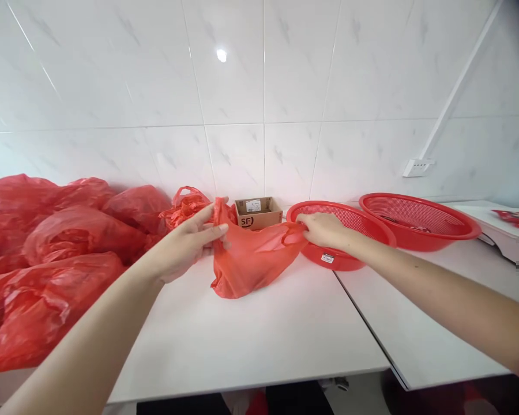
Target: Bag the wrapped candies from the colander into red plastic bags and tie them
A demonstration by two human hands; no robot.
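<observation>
A red plastic bag (253,259) hangs stretched between my two hands over the white table, its lower part sagging near the tabletop. My left hand (190,239) is at its left upper edge, thumb and fingers closed around the plastic. At the right end, my right hand (322,229) grips the gathered handle in closed fingers, in front of a red basket. Whether anything is inside the bag cannot be made out.
Several filled red bags (86,230) are heaped at the left. Behind stand loose red bags (188,207), a cardboard box (266,219), a red basket (354,259) and another basket (441,236). A white device (493,230) sits far right. A seam divides the white table (251,346).
</observation>
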